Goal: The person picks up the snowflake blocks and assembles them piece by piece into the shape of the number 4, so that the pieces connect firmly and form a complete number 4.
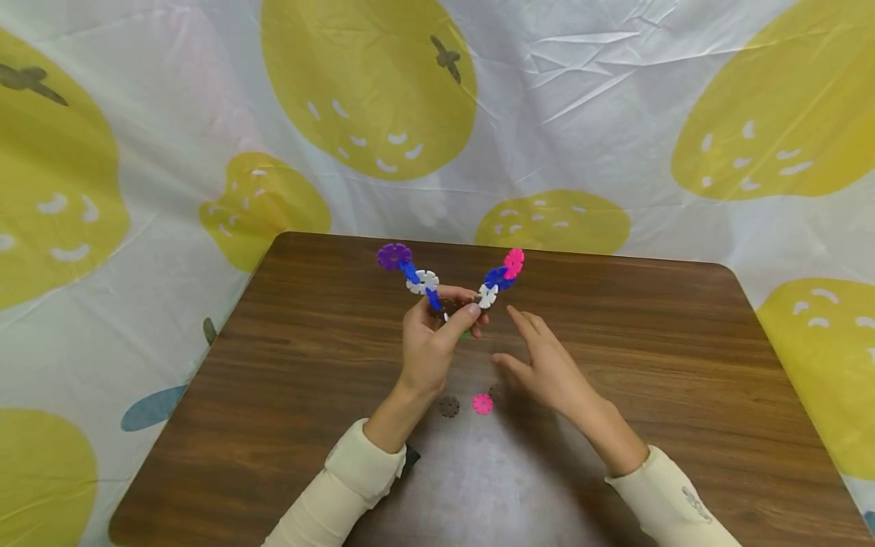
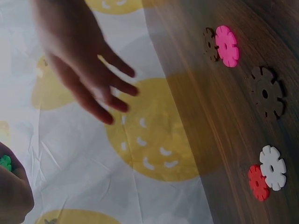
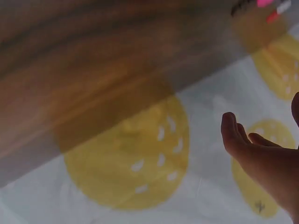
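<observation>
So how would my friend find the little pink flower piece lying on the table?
Start at the brown wooden table and look between the person's two wrists. The flat pink plastic flower-shaped disc lies there beside a dark brown flower-shaped disc. It is the only bright pink piece lying loose.

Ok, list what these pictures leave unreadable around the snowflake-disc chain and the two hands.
- Head view: the left hand covers the middle of the disc chain, so how its two arms join is hidden.
- Left wrist view: the left hand sits at the frame's corner; only a green disc edge shows.
- Right wrist view: the right hand is cut by the edge; the discs at the top are blurred.
- Head view: the right hand hides the table beneath it.
</observation>
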A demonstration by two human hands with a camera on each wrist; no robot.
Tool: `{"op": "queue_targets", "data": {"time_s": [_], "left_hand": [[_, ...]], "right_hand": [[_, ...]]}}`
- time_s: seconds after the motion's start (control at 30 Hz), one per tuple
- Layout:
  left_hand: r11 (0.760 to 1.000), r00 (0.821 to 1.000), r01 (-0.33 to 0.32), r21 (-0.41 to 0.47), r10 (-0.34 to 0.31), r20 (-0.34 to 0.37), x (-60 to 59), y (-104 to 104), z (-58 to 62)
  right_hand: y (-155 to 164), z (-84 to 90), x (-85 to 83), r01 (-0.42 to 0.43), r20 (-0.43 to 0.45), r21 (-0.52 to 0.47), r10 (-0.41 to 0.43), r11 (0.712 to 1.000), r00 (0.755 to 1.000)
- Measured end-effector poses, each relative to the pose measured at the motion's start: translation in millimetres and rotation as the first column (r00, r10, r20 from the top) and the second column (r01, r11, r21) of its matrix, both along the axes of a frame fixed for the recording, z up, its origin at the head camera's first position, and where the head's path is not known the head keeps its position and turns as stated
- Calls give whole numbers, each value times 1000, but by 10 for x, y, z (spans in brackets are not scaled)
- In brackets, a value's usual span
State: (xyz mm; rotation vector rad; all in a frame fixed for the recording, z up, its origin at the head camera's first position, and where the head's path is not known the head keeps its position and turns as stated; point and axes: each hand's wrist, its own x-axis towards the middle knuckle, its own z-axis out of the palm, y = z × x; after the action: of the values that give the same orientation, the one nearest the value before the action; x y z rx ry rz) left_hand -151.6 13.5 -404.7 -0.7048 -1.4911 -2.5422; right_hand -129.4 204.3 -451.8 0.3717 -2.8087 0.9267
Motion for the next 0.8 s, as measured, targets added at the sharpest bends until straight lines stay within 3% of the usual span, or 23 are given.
{"op": "queue_targets", "data": {"time_s": [0.17, 0.53, 0.8], "left_hand": [[1000, 1000, -9, 10, 9, 8, 17, -6, 14], [999, 999, 10, 33, -11, 32, 47, -9, 25], [999, 1000, -9, 35, 8, 22, 52, -11, 15]], "right_hand": [[-217, -205, -41, -42, 12, 9, 42, 999, 999], [-666, -472, -178, -186, -82, 45, 189, 981, 979], [-869, -531, -307, -175, -141, 43, 179, 984, 974]]}}
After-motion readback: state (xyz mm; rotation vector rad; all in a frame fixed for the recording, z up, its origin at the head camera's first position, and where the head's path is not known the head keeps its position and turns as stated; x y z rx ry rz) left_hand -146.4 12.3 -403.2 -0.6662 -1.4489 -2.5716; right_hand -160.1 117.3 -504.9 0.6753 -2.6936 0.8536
